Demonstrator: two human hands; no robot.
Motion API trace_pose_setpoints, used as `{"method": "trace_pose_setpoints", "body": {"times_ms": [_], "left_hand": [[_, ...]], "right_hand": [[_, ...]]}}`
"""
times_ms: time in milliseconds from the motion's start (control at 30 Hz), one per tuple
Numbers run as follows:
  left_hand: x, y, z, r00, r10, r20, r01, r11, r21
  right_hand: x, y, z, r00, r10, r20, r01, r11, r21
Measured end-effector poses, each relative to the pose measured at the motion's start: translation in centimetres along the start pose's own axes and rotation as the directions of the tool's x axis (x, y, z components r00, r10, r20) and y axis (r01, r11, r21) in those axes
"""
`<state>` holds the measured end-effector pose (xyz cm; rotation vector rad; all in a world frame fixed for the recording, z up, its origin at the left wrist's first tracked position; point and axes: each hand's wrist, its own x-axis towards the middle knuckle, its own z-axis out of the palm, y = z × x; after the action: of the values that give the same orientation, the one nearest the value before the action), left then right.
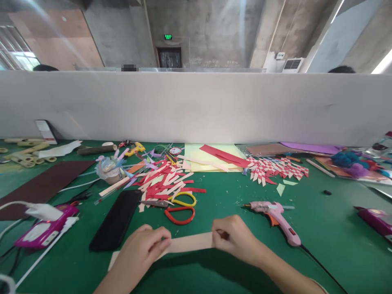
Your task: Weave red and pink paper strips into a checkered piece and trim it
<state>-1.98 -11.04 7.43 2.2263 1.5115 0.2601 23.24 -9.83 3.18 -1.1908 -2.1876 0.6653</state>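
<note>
A pale pink paper strip [191, 242] is stretched between my two hands, low over the green table. My left hand [142, 249] pinches it near the middle, and its tail shows beyond the wrist at lower left. At the strip's right end my right hand [234, 239] is closed in a pinch. Scissors with one yellow and one red handle [180, 216] lie just beyond the strip. Right of my right hand rests a pink hot glue gun [277, 216], its nozzle pointing left. A black phone [116, 220] lies beside my left hand.
Red and pale paper strips [165, 175] are heaped behind the scissors. Woven checkered paper pieces [272, 167] lie at back right, near yellow paper sheets [196, 153]. Purple power strips [47, 228] sit at both sides, with cables at left. A white partition [196, 106] closes the back.
</note>
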Motion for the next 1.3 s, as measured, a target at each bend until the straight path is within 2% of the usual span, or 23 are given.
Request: {"method": "trace_pose_setpoints", "body": {"times_ms": [67, 133, 233, 300, 333, 400, 467, 533, 633, 733, 800, 867, 900, 1000, 1067, 1100, 1133, 1167, 1200, 1233, 1267, 1300], "left_hand": [[-1.0, -1.1, -1.2, 1.000, 0.006, -0.029, -0.006, 1.000, 0.004], [-1.9, -2.1, -2.0, 0.998, 0.037, -0.054, -0.036, 0.999, 0.011], [-2.3, -2.3, -2.2, 0.996, 0.069, -0.058, -0.068, 0.997, 0.028], [-1.7, -1.3, -1.9, 0.990, 0.138, -0.022, -0.137, 0.989, 0.047], [-1.2, -0.5, -1.7, 0.981, 0.191, 0.018, -0.192, 0.980, 0.051], [-0.2, 1.1, -1.3, 0.959, 0.278, 0.056, -0.281, 0.957, 0.074], [0.7, 2.3, -1.0, 0.926, 0.372, 0.057, -0.377, 0.918, 0.125], [1.2, 2.9, -0.7, 0.903, 0.426, 0.051, -0.427, 0.881, 0.204], [1.7, 3.3, 0.3, 0.860, 0.510, 0.021, -0.478, 0.790, 0.383], [2.5, 3.8, 1.5, 0.776, 0.631, -0.016, -0.537, 0.673, 0.508], [2.9, 3.9, 1.8, 0.735, 0.676, -0.050, -0.561, 0.647, 0.517], [3.0, 3.2, 1.4, 0.724, 0.684, -0.091, -0.556, 0.656, 0.510], [2.8, 2.4, 0.9, 0.733, 0.670, -0.117, -0.537, 0.676, 0.504], [2.0, -1.1, -1.2, 0.816, 0.529, -0.235, -0.384, 0.798, 0.464], [1.2, -3.7, -2.5, 0.875, 0.305, -0.376, -0.132, 0.898, 0.421], [0.8, -4.8, -2.8, 0.861, 0.160, -0.483, 0.033, 0.930, 0.366], [0.6, -5.5, -2.9, 0.822, 0.022, -0.569, 0.166, 0.947, 0.275], [0.4, -5.8, -2.6, 0.770, -0.110, -0.628, 0.251, 0.958, 0.139], [0.4, -5.7, -2.2, 0.738, -0.219, -0.638, 0.261, 0.965, -0.030], [0.6, -5.3, -1.5, 0.759, -0.298, -0.580, 0.198, 0.953, -0.230], [0.9, -4.4, -0.7, 0.819, -0.313, -0.480, 0.096, 0.901, -0.424], [1.3, -3.4, 0.2, 0.907, -0.244, -0.343, -0.002, 0.812, -0.584]], "right_hand": [[-1.3, 1.3, -1.3, 0.995, 0.099, 0.028, -0.100, 0.994, 0.038], [-2.8, 2.6, -2.4, 0.985, 0.175, -0.009, -0.174, 0.985, 0.011], [-4.2, 3.0, -3.5, 0.942, 0.245, -0.230, -0.252, 0.968, -0.001], [-4.1, 1.7, -3.6, 0.923, 0.199, -0.330, -0.212, 0.977, -0.006], [-3.9, 0.7, -3.4, 0.939, 0.138, -0.316, -0.155, 0.987, -0.028], [-2.9, -1.5, -2.7, 0.988, -0.012, -0.155, -0.006, 0.994, -0.113], [-1.9, -3.3, -1.8, 0.999, -0.049, 0.022, 0.052, 0.990, -0.134], [-1.1, -4.2, -0.8, 0.993, -0.039, 0.113, 0.053, 0.990, -0.130], [-0.5, -4.3, 0.1, 0.989, -0.016, 0.144, 0.032, 0.994, -0.106], [-0.3, -4.2, 0.4, 0.992, 0.012, 0.127, 0.001, 0.995, -0.100], [-0.4, -4.2, 0.2, 0.992, 0.029, 0.124, -0.021, 0.998, -0.063], [-0.6, -4.1, -0.4, 0.990, 0.038, 0.136, -0.039, 0.999, 0.006], [-0.7, -4.0, -0.8, 0.989, 0.046, 0.142, -0.052, 0.998, 0.038], [-1.3, -3.2, -1.7, 0.987, 0.094, 0.131, -0.109, 0.988, 0.109], [-1.7, -2.4, -2.2, 0.984, 0.143, 0.108, -0.159, 0.974, 0.163], [-1.9, -2.1, -2.3, 0.980, 0.173, 0.094, -0.189, 0.962, 0.198], [-2.1, -1.7, -2.3, 0.975, 0.210, 0.077, -0.222, 0.946, 0.238], [-2.2, -1.4, -2.2, 0.967, 0.248, 0.061, -0.255, 0.925, 0.282], [-2.3, -1.2, -2.1, 0.958, 0.282, 0.045, -0.281, 0.902, 0.329], [-2.3, -1.1, -1.8, 0.950, 0.310, 0.034, -0.300, 0.877, 0.376], [-2.3, -1.1, -1.4, 0.943, 0.333, 0.031, -0.314, 0.851, 0.421], [-2.2, -1.2, -1.0, 0.938, 0.346, 0.038, -0.323, 0.823, 0.467]]}}
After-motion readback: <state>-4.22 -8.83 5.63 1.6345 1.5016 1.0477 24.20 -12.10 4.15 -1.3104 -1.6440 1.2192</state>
